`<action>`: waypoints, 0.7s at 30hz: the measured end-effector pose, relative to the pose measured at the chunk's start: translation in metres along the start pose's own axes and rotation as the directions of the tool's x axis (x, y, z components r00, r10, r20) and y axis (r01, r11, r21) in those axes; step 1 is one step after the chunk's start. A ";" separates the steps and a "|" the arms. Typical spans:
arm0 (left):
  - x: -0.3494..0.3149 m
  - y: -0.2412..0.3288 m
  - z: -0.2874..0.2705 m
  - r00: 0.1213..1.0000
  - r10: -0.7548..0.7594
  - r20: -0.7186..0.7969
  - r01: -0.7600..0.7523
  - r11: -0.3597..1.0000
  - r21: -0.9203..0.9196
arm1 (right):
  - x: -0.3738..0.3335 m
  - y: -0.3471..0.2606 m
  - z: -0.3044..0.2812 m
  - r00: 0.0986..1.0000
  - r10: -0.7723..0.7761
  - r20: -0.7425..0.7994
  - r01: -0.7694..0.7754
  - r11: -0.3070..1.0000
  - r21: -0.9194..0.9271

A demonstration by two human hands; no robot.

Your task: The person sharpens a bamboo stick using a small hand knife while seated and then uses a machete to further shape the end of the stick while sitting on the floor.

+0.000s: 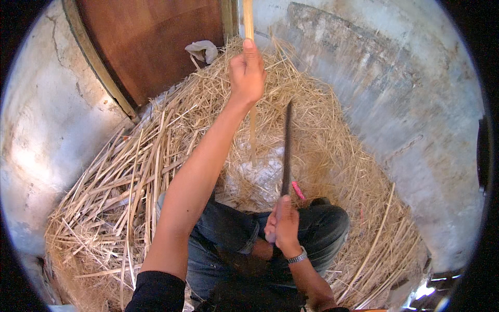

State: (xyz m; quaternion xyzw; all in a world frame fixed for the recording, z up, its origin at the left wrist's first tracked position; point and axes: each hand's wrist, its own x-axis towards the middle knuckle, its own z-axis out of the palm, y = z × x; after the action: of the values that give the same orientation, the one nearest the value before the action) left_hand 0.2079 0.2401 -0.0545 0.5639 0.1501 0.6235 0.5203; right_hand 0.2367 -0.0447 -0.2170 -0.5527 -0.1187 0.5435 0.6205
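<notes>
My left hand [248, 73] is raised at the far middle, closed round a pale split bamboo strip [249, 21]. The strip stands nearly upright in the picture, its upper end running out of view and its lower part showing below my fist. Nearer my lap, my right hand [284, 224] grips the handle of a long dark-bladed machete [287, 151]. Its blade points away from me, to the right of the strip and apart from it. A metal watch band circles my right wrist.
Thin bamboo shavings [312, 119] heap around my crossed legs [223, 229]. Many longer strips [135, 192] lie on the left. A small pink object [298, 190] rests before my right knee. Beyond are a brown door [156, 41], a whitish plastic bag [202, 51] and a stained wall [384, 78].
</notes>
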 end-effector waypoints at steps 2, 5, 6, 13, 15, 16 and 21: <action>0.004 0.004 0.000 0.999 -0.023 0.030 0.024 0.999 -0.022 | -0.011 -0.034 0.016 0.978 -0.197 0.062 0.196 0.980 0.031; 0.005 0.006 -0.001 0.997 -0.075 0.035 0.077 0.996 -0.051 | -0.009 -0.032 0.023 0.843 -0.527 0.107 0.525 0.850 0.050; 0.004 0.006 -0.002 0.997 -0.051 0.052 0.054 0.997 -0.052 | -0.005 -0.023 0.025 0.751 -0.650 0.114 0.651 0.758 0.032; 0.002 0.018 -0.025 0.998 -0.048 0.039 0.050 0.997 -0.057 | 0.002 0.002 0.008 0.971 0.230 0.066 -0.228 0.973 -0.038; 0.000 0.020 -0.030 0.999 -0.035 0.023 0.036 0.998 -0.060 | 0.001 -0.022 0.007 0.995 0.090 0.031 -0.089 0.995 -0.040; -0.003 0.020 -0.035 1.000 -0.026 0.016 0.027 0.998 -0.059 | -0.005 -0.039 0.017 0.999 -0.028 0.033 0.029 0.999 -0.045; -0.001 0.020 -0.034 0.998 -0.034 0.044 0.036 0.998 -0.046 | -0.021 -0.054 0.029 0.822 -0.567 0.059 0.562 0.823 0.085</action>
State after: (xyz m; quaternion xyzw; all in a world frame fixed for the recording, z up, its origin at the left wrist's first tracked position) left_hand 0.1686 0.2442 -0.0505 0.5623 0.1341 0.6052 0.5473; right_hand 0.2363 -0.0343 -0.1531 -0.4501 -0.2847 0.3611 0.7655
